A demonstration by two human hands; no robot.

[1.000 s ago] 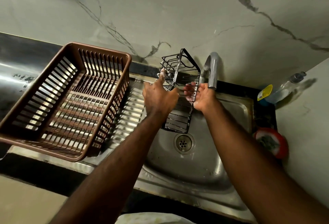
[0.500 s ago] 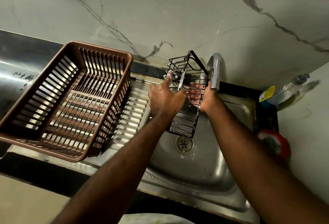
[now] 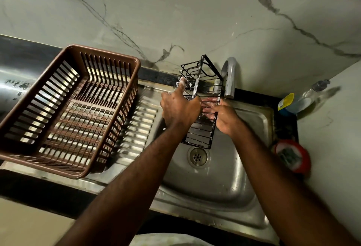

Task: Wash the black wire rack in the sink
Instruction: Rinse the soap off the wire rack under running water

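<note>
The black wire rack (image 3: 201,134) is held upright over the steel sink (image 3: 230,177), its top end beside the tap (image 3: 230,77). My left hand (image 3: 178,109) grips the rack's left side, with soapy foam on the fingertips. My right hand (image 3: 224,116) is on the rack's right side, its fingers reaching inside through the wires. The rack's lower end hangs just above the drain (image 3: 197,156).
A brown plastic dish basket (image 3: 109,109) sits on the ribbed draining board at the left. A clear soap bottle (image 3: 298,101) lies at the sink's back right corner. A red round tub (image 3: 293,158) with a scrubber stands at the right. The marble wall rises behind.
The rack and both hands have shifted slightly right, closer to the tap, and the rack has tilted a little more upright.
</note>
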